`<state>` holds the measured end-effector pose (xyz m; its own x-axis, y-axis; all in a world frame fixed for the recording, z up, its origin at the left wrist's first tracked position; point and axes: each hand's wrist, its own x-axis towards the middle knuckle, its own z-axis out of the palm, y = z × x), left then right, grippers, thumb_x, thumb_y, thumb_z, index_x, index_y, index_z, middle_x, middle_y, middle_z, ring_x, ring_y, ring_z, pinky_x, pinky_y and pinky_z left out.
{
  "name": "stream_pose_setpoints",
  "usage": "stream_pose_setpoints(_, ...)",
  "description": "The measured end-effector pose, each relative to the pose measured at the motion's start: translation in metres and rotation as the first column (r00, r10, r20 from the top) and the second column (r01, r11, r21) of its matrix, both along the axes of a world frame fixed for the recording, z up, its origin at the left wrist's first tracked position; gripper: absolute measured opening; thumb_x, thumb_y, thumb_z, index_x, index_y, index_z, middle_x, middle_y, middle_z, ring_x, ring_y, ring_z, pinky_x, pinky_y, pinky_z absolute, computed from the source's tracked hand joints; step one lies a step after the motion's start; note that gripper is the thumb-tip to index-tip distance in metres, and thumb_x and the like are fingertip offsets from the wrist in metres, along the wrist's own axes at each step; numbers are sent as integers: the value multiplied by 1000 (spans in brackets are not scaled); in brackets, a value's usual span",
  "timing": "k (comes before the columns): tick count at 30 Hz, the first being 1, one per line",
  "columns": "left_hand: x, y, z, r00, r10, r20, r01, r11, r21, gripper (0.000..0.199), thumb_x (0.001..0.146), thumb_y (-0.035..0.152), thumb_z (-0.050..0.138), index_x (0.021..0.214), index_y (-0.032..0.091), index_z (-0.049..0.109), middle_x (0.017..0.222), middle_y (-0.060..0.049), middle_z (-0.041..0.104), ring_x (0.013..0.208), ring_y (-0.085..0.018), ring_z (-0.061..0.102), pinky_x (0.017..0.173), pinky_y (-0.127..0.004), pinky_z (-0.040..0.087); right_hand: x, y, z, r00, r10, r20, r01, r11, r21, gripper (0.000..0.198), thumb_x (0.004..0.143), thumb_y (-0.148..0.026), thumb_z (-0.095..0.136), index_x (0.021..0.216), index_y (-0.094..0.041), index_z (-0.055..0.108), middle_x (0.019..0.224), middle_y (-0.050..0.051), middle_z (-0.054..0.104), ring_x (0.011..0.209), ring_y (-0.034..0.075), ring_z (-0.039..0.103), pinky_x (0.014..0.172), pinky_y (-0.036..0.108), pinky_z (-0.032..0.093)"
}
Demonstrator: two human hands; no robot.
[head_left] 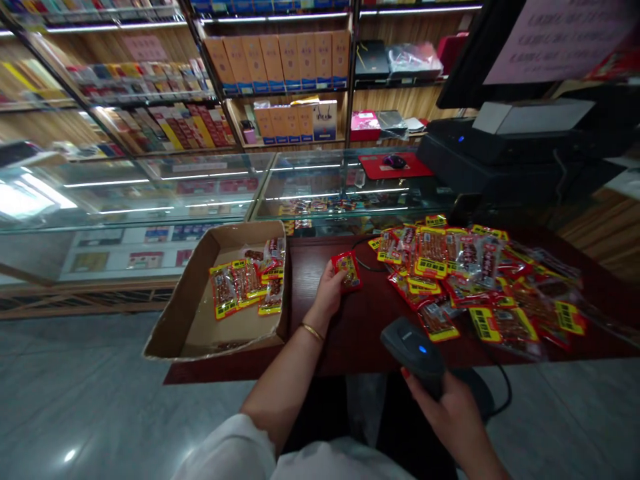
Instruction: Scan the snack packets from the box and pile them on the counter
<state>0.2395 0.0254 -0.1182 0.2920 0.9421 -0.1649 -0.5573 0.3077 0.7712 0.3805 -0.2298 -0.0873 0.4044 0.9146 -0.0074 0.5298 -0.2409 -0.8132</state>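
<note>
My left hand (330, 288) grips a small red snack packet (351, 270) over the dark red counter, its thumb lying across the front. My right hand (453, 407) is wrapped round the handle of a black barcode scanner (413, 347) with a lit blue light, and its head points toward the packet. To the right lies a heap of red and yellow snack packets (433, 250), some with clear windows. Left of my left hand stands an open cardboard box (193, 293), with several similar packets (240, 283) inside it.
Behind the counter (345, 340) runs a glass display case (310, 180). A red mouse pad (370, 167) with a mouse (395, 161) lies on the glass. A monitor (470, 67) stands at the upper right. The scanner's cable (505, 380) loops near the counter's front edge.
</note>
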Motion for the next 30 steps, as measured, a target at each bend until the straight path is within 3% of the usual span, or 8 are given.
stream_pose_setpoints(4,-1,-2,2,995,-92,37,92,996,5,47,70,24,77,115,20,62,99,-4,74,85,-21,72,82,-38,58,1,-3,-2,998,-5,56,6,1000,-8,42,85,-61,64,82,-22,77,59,6,76,51,25,73,56,28,58)
stream_pose_setpoints(13,-2,-1,0,988,-148,45,149,988,-26,47,71,20,75,116,19,63,103,-8,77,91,-26,75,84,-42,59,5,-3,-12,991,-19,132,20,1000,-7,57,89,-70,55,92,-18,79,59,8,76,50,26,73,54,30,57)
stream_pose_setpoints(22,3,1,-2,996,-76,46,79,995,-57,43,65,19,78,106,16,64,96,-10,78,107,-34,73,98,-52,52,-2,0,-10,985,-56,166,48,997,52,63,91,-74,49,92,-18,78,70,13,80,62,29,77,65,33,61)
stream_pose_setpoints(30,1,-1,-1,993,-111,39,113,992,-51,46,65,19,78,109,17,65,97,-8,78,93,-28,75,90,-46,56,0,-1,-11,986,-54,159,43,996,75,56,92,-68,54,96,-17,77,81,14,82,77,31,81,69,33,63)
